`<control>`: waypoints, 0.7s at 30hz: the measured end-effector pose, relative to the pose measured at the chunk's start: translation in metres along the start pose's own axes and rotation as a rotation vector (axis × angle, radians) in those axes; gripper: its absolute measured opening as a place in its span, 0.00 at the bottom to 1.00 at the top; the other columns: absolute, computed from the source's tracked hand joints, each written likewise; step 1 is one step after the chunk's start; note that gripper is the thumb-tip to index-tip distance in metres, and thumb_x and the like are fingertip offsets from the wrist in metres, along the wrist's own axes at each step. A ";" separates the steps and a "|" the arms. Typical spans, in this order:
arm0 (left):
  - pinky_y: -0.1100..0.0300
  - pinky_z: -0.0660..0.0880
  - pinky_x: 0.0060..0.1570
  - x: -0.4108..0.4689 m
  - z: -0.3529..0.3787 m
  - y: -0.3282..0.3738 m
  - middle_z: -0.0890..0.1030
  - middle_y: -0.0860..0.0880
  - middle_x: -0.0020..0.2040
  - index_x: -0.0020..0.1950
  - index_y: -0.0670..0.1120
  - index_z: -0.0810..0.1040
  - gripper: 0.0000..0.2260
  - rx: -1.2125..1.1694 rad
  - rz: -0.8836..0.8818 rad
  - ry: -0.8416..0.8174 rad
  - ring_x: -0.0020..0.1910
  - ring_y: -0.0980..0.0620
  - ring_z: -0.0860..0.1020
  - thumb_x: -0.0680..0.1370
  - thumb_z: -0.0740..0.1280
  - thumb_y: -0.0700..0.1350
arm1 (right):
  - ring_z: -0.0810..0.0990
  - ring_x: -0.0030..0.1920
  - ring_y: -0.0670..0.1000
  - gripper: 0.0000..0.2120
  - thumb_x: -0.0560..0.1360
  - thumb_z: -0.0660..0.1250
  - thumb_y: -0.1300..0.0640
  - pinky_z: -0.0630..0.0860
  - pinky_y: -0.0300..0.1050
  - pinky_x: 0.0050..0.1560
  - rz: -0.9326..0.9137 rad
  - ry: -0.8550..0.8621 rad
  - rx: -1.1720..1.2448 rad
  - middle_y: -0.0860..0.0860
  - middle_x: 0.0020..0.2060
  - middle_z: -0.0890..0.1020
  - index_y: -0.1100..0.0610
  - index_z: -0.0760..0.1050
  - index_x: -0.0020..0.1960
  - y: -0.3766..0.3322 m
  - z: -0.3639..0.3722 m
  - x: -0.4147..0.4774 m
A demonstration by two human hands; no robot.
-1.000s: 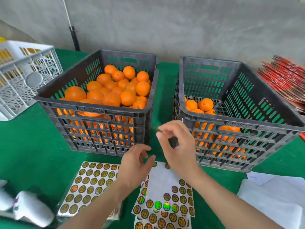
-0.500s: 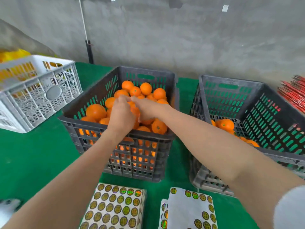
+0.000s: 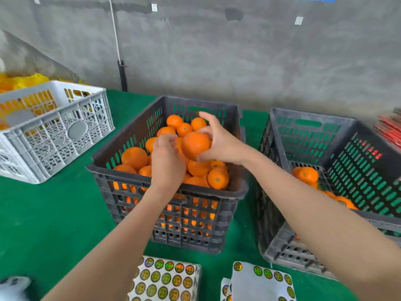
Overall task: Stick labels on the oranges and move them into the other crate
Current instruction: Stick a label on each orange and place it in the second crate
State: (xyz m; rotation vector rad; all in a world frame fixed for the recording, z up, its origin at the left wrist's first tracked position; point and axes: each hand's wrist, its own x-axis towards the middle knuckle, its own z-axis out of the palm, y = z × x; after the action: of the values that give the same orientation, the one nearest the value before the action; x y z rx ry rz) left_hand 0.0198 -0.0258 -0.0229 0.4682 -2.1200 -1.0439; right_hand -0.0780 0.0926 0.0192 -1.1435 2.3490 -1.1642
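Note:
The left dark crate (image 3: pixel 219 193) is heaped with oranges (image 3: pixel 134 157). Above that pile my right hand (image 3: pixel 223 142) grips one orange (image 3: pixel 195 144), thumb under it and fingers over its top. My left hand (image 3: pixel 167 164) is right beside that orange on its left. Its fingers are curled toward the fruit, and its back hides what they touch. The right dark crate (image 3: pixel 280 140) holds a few oranges (image 3: pixel 307 174) low on its floor. Two label sheets lie on the near table: a full sheet (image 3: pixel 167 279) and a partly used sheet (image 3: pixel 260 283).
A white crate (image 3: pixel 65 131) with yellow and orange contents stands at the left on the green table (image 3: pixel 54 213). Red packets (image 3: pixel 388 129) are stacked at the far right. A grey wall runs close behind the crates. A white object (image 3: pixel 13 287) lies at the bottom left corner.
Both hands left the label sheets and reached into the left crate. My right hand has now lifted one orange above the pile, with my left hand beside it.

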 end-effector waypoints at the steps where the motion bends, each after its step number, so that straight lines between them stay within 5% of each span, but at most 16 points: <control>1: 0.64 0.70 0.44 -0.002 -0.003 0.002 0.75 0.41 0.56 0.60 0.38 0.71 0.14 -0.055 0.009 0.018 0.47 0.50 0.75 0.77 0.57 0.28 | 0.69 0.63 0.49 0.53 0.65 0.77 0.63 0.74 0.35 0.51 -0.008 0.014 0.082 0.53 0.65 0.70 0.45 0.44 0.75 -0.001 -0.011 -0.017; 4: 0.58 0.77 0.45 -0.011 -0.014 0.014 0.78 0.42 0.49 0.55 0.40 0.72 0.12 -0.320 -0.011 -0.015 0.42 0.50 0.77 0.79 0.55 0.29 | 0.70 0.66 0.54 0.53 0.64 0.77 0.66 0.74 0.52 0.59 -0.009 0.028 0.331 0.51 0.64 0.71 0.40 0.47 0.73 -0.001 -0.027 -0.070; 10: 0.52 0.82 0.40 -0.074 -0.016 0.060 0.83 0.43 0.44 0.51 0.44 0.79 0.10 -0.687 -0.202 -0.446 0.42 0.45 0.83 0.79 0.60 0.46 | 0.78 0.59 0.55 0.55 0.56 0.81 0.62 0.78 0.47 0.49 -0.032 0.065 0.766 0.53 0.61 0.77 0.42 0.54 0.72 0.010 -0.019 -0.163; 13: 0.52 0.81 0.44 -0.110 -0.011 0.072 0.83 0.43 0.51 0.56 0.47 0.79 0.19 -0.741 -0.314 -0.692 0.50 0.44 0.82 0.72 0.69 0.57 | 0.78 0.60 0.55 0.54 0.56 0.82 0.53 0.79 0.50 0.50 -0.007 0.145 0.748 0.52 0.59 0.79 0.42 0.53 0.73 0.013 -0.010 -0.195; 16: 0.52 0.80 0.50 -0.139 0.000 0.076 0.81 0.45 0.57 0.62 0.47 0.75 0.27 -0.833 -0.456 -0.839 0.54 0.46 0.81 0.67 0.76 0.53 | 0.79 0.58 0.51 0.54 0.55 0.81 0.44 0.79 0.53 0.52 0.067 0.253 0.573 0.47 0.56 0.79 0.39 0.52 0.72 0.018 0.001 -0.220; 18: 0.50 0.79 0.54 -0.152 0.007 0.075 0.81 0.44 0.57 0.63 0.45 0.75 0.26 -0.919 -0.589 -0.862 0.54 0.45 0.81 0.67 0.76 0.49 | 0.79 0.58 0.49 0.47 0.57 0.80 0.43 0.79 0.49 0.52 0.095 0.269 0.580 0.45 0.57 0.79 0.38 0.58 0.69 0.019 0.004 -0.238; 21: 0.56 0.79 0.43 -0.164 0.013 0.072 0.79 0.43 0.57 0.61 0.46 0.75 0.25 -0.990 -0.803 -0.835 0.48 0.45 0.80 0.64 0.75 0.44 | 0.78 0.59 0.47 0.19 0.66 0.75 0.49 0.77 0.50 0.57 0.101 0.482 0.628 0.45 0.56 0.80 0.46 0.76 0.55 0.023 0.003 -0.262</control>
State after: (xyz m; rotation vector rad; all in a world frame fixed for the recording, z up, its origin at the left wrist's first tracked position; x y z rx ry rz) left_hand 0.1206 0.1211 -0.0438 0.3965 -1.6407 -2.9246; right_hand 0.0808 0.2975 -0.0247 -0.5602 2.0296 -2.1125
